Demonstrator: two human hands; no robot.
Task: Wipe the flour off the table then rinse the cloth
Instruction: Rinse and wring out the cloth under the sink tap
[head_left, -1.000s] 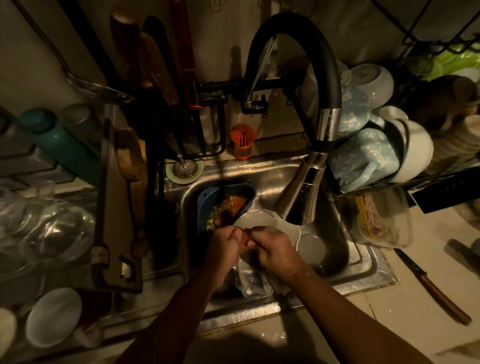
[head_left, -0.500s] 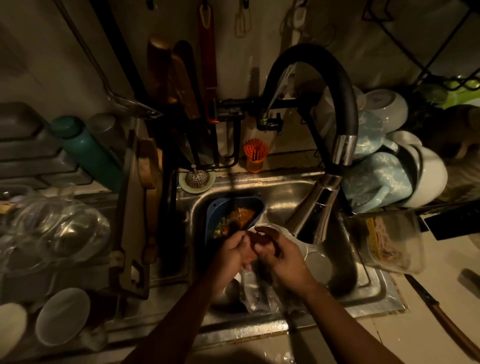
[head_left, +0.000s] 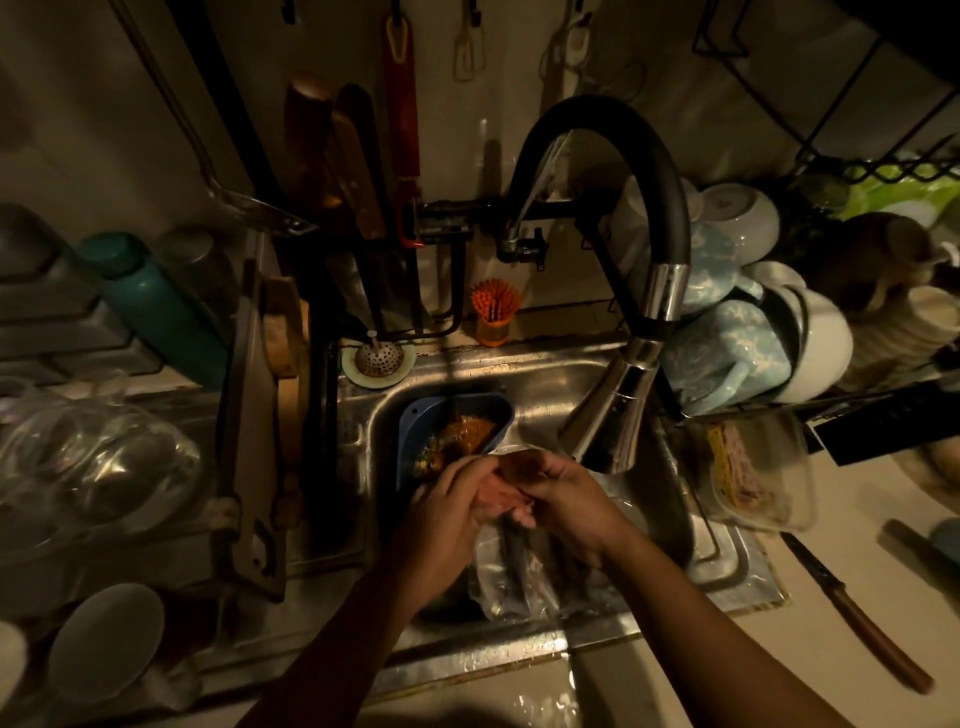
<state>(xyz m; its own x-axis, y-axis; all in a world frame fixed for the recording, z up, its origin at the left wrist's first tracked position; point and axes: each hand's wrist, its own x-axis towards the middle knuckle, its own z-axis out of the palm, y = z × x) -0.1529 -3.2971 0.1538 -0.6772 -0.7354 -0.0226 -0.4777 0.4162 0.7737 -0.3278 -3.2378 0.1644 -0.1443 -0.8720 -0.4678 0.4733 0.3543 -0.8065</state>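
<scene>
Where the faucet (head_left: 613, 415) ends, left hand (head_left: 447, 519) meets right hand (head_left: 571, 499) — over the sink (head_left: 545, 379).

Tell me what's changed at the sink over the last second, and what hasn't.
The left hand and right hand went from fingertips pinched together to the right hand folded over the left palm. It is too dark to tell whether a cloth is between them. Both hands remain over the sink beside the faucet head. The blue basket and the knife lie as before.
</scene>
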